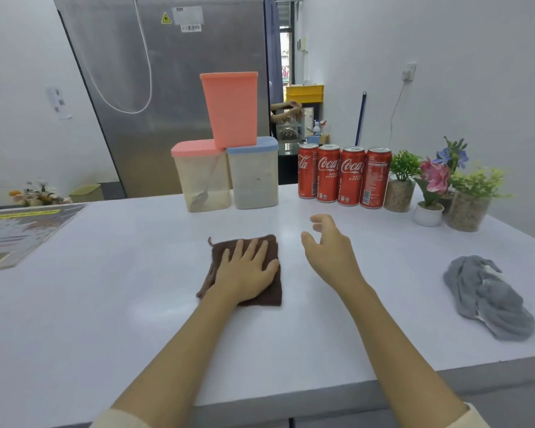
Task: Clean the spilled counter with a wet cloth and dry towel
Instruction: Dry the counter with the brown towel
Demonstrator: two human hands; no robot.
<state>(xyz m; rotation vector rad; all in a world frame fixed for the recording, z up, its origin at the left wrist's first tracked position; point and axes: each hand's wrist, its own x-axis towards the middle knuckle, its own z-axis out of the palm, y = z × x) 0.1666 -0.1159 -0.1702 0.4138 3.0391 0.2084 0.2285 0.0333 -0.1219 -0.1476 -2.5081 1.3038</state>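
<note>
A brown cloth (271,293) lies folded flat on the white counter (121,288), near its middle. My left hand (246,267) presses on it, palm down, fingers straight and spread. To the right of the cloth, my right hand (329,245) hovers just above the counter with relaxed fingers, holding nothing. A crumpled grey towel (488,299) lies apart at the counter's right side, close to the front edge.
At the back stand three plastic containers (229,168), one pink one stacked on top, then a row of several red cola cans (343,176) and small potted plants (445,186). A laminated sheet (16,230) lies at the far left. The counter's front edge runs below my forearms.
</note>
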